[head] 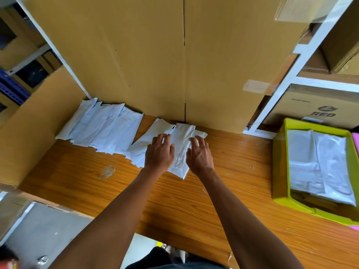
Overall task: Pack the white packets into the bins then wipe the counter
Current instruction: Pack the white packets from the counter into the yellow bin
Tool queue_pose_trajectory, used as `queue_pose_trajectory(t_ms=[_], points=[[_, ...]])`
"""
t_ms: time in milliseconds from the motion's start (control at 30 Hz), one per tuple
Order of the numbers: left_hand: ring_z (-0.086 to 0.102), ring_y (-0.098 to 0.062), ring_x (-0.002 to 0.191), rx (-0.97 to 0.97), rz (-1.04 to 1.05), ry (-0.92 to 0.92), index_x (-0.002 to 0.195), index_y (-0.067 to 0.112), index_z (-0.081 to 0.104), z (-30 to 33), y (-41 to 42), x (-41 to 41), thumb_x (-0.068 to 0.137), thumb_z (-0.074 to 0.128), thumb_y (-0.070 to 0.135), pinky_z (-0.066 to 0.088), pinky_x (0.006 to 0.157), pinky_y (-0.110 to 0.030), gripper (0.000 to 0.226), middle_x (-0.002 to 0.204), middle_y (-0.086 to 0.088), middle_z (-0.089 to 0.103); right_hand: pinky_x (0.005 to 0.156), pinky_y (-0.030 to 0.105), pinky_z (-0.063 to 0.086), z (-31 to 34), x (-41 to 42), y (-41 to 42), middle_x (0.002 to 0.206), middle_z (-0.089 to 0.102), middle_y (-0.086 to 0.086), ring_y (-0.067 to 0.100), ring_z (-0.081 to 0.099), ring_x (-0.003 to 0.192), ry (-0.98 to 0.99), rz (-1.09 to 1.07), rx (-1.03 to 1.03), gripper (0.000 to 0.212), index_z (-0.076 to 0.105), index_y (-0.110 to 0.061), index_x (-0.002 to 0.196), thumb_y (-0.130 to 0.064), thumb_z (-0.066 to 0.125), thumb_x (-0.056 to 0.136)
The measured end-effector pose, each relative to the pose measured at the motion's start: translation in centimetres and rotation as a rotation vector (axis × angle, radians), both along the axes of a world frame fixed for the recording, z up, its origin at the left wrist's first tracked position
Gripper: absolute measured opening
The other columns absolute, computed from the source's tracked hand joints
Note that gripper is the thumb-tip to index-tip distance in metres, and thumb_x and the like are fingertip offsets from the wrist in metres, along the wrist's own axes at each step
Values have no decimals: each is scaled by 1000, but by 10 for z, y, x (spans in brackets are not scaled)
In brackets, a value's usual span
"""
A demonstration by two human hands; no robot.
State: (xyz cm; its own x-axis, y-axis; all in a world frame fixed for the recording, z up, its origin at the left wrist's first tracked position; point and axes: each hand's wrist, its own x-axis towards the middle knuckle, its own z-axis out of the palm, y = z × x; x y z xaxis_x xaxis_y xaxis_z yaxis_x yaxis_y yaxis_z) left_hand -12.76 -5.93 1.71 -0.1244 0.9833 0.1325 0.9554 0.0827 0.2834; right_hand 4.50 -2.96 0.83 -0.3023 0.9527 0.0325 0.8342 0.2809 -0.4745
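On the wooden tabletop, both hands, left hand and right hand, rest spread fingers on white packets; packing continues, so next gather them toward the green bin.

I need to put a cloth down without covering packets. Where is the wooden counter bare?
Bare wood runs along the near edge of the counter, below both hands, and between the right hand and the green bin. It is crowded at the back left, where white packets overlap against the cardboard box, and under the left hand.
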Motion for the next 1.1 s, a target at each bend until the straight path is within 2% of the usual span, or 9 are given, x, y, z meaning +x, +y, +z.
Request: queue_pose_trajectory(t_ms=[200,333,467,633,767,833,933,1000,1100], points=[[49,-30,136,-72,27,65,148,22,54,-7,8,-22,107,51,36,49,99,-49,43,152,-8,52,120,47,39,-7,-21,7,164,31,18,36,35,148,-5,18,-38,52,36,-12,156,-22,50,107],[42,-33,144,-149,19,85,154,27,49,-11,17,-45,109,44,45,45,107,-52,49,160,-9,44,116,50,44,-8,-36,13,164,30,18,37,36,147,-8,4,-45,52,35,-19,156,-21,51,107],[27,-36,155,-238,-26,61,162,42,36,-9,29,-72,110,39,51,29,121,-55,52,173,-5,24,113,50,46,-10,-54,26,165,29,17,37,36,146,-47,-23,-48,53,35,-24,157,-25,52,107],[15,-39,158,-335,-182,18,162,59,16,-19,46,-112,107,31,67,24,125,-58,58,178,3,3,120,50,34,-19,-83,32,168,24,16,36,27,152,-118,-90,-110,61,31,-29,163,-38,52,106],[2,-41,160,-384,-310,34,161,61,-4,-27,60,-127,103,26,74,16,126,-63,67,176,9,-16,125,52,26,-27,-106,35,173,14,14,38,16,157,-196,-153,-181,70,22,-32,166,-48,52,105],[0,-41,161,-363,-374,-33,161,60,-5,-34,67,-131,105,33,71,15,126,-67,69,176,7,-16,128,53,17,-31,-116,37,176,2,12,38,3,161,-263,-194,-243,75,14,-33,168,-55,48,105],[13,-42,159,-301,-401,-58,161,61,-5,-48,74,-135,104,31,72,26,123,-67,69,178,7,-7,129,56,10,-36,-122,35,176,-12,10,37,-11,162,-348,-232,-287,80,11,-33,167,-64,46,102],[15,-41,159,-273,-387,-78,162,59,-3,-52,79,-136,103,31,68,27,124,-65,68,178,6,-2,127,58,11,-39,-127,33,176,-14,9,40,-12,161,-367,-275,-289,80,16,-32,166,-67,45,100],[15,-40,160,-239,-348,-125,166,51,9,-53,87,-128,106,42,54,26,126,-61,68,178,3,2,125,60,16,-38,-130,33,176,-8,12,45,-6,160,-365,-393,-292,74,25,-23,161,-61,44,100]])
